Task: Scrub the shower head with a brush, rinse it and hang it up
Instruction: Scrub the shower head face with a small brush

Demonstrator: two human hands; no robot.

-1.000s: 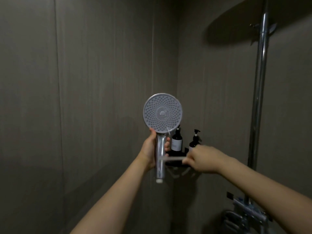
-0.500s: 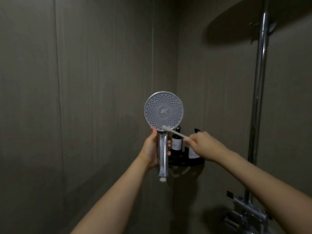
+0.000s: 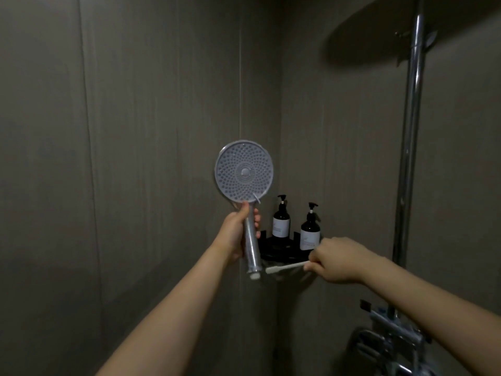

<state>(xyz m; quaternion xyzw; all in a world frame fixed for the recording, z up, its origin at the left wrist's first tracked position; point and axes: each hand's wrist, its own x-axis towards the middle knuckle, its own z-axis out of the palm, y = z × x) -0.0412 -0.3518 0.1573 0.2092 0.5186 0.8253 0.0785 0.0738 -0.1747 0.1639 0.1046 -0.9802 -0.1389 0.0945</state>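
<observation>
My left hand (image 3: 235, 234) grips the shower head (image 3: 244, 172) upright by its handle, face toward me. My right hand (image 3: 336, 260) pinches a brush (image 3: 284, 267) low beside the handle's end, just under the corner shelf (image 3: 273, 252) with two pump bottles (image 3: 281, 221).

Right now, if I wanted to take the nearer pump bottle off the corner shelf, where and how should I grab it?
Probably grip the nearer pump bottle around its round body at the label, coming from the front. It stands upright on the black corner shelf, with walls behind and the other bottle to its left. The thin pump top looks poor to hold. The right hand holds the brush.
</observation>
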